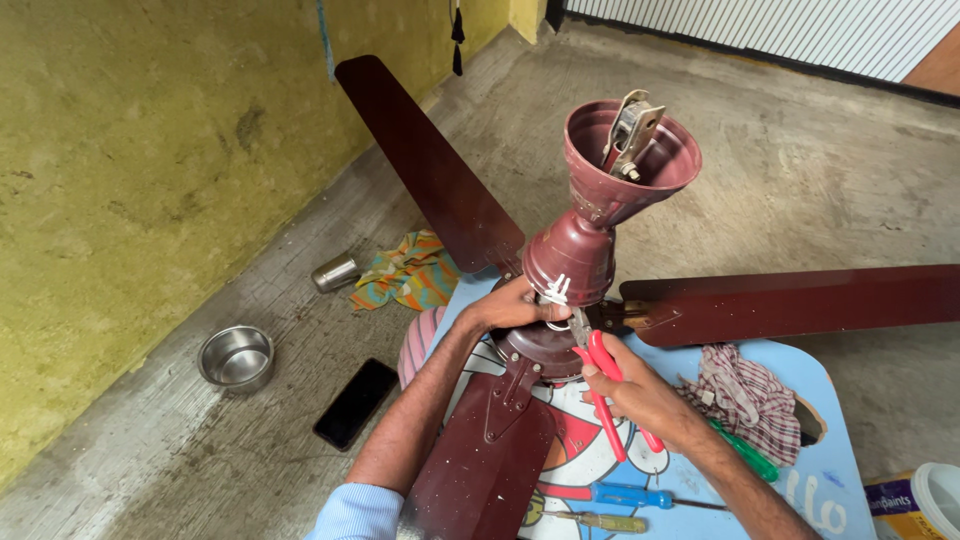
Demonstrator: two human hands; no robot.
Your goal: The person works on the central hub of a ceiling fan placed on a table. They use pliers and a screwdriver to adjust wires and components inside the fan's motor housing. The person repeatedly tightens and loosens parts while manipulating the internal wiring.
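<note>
While the left hand grips the fan hub, the right hand squeezes red pliers on its wires.

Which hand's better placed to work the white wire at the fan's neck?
Probably the right hand: it holds the red-handled pliers, tips at the white wire. The left hand only grips the fan motor housing.

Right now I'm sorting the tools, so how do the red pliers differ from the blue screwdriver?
The red pliers are held in the right hand, nose at the wires under the fan's lower cup; the blue screwdriver lies untouched on the blue table. The pliers have two red handles, the screwdriver one blue handle with a thin shaft. The pliers stand steeply; the screwdriver lies flat. Both are hand tools.
</note>
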